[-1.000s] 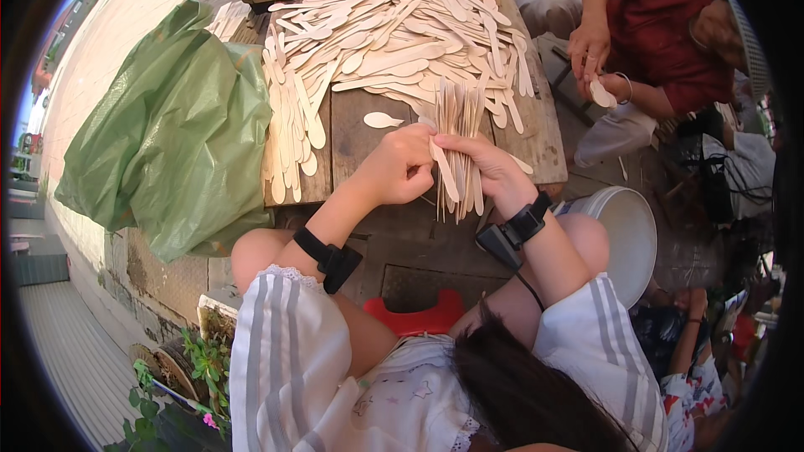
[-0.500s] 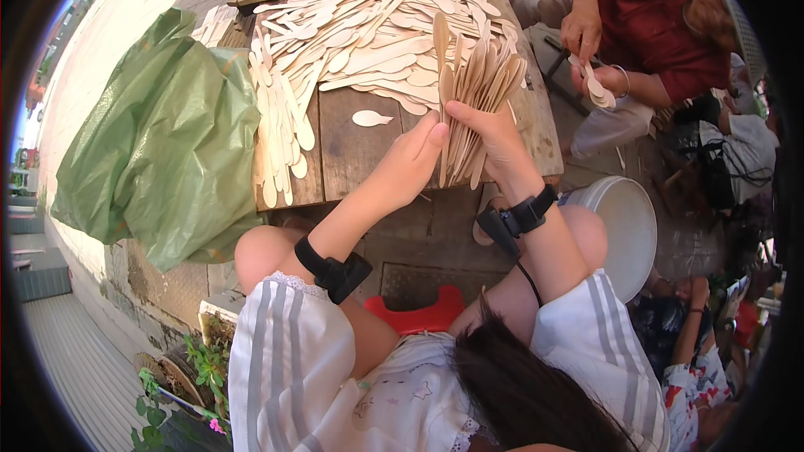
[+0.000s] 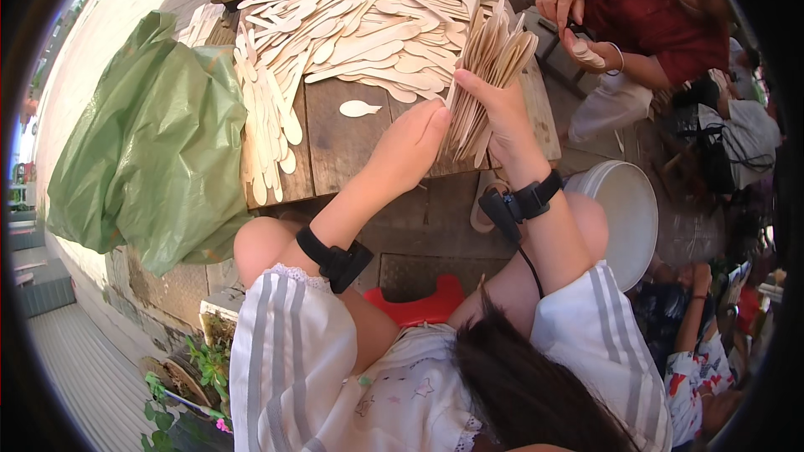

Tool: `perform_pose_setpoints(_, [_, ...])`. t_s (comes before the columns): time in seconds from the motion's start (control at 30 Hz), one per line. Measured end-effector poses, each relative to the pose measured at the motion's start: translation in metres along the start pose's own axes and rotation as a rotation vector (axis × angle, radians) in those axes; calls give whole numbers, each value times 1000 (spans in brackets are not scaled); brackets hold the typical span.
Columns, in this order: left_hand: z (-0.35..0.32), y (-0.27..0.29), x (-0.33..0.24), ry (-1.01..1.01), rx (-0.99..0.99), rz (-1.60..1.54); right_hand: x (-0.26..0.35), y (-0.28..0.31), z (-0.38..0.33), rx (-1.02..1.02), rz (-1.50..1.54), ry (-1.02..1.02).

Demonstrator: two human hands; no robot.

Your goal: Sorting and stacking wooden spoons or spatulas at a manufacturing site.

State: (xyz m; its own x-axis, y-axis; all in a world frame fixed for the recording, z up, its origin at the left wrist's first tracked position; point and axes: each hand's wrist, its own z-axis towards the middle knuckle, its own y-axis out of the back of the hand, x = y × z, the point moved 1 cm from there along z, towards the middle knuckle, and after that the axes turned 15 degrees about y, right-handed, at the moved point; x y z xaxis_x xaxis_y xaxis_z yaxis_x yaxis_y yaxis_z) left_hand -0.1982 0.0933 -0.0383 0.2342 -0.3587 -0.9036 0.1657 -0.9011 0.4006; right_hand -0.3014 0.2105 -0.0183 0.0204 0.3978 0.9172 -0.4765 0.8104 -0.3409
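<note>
My right hand (image 3: 502, 113) pinches a fanned bundle of wooden spoons (image 3: 490, 67), long axis upright, above the worktop (image 3: 335, 142) edge; my left hand (image 3: 410, 146), fingers together, presses its lower left side.

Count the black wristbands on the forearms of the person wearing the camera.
2. One wristband wraps the left forearm, near the striped sleeve; the other wristband wraps the right wrist, below the hand gripping the bundle of wooden spoons. None seems hidden.

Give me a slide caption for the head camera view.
Right hand grips a fanned bundle of wooden spoons, left hand steadying it over a wooden table.
</note>
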Motion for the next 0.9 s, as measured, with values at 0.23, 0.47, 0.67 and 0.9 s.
perform_pose_setpoints(0.23, [6, -19, 0, 526, 415, -1591, 10, -14, -11, -89, 270, 171])
perform_pose_setpoints(0.47, [11, -19, -13, 593, 252, -1384, -4, -21, -19, 49, -20, 166])
perform_pose_setpoints(0.67, [20, -26, -15, 559, 300, -1336, -6, -10, -21, 107, -131, 146])
perform_pose_setpoints(0.9, [44, -16, -5, 331, 310, -745, 27, 16, 1, -106, 135, 263])
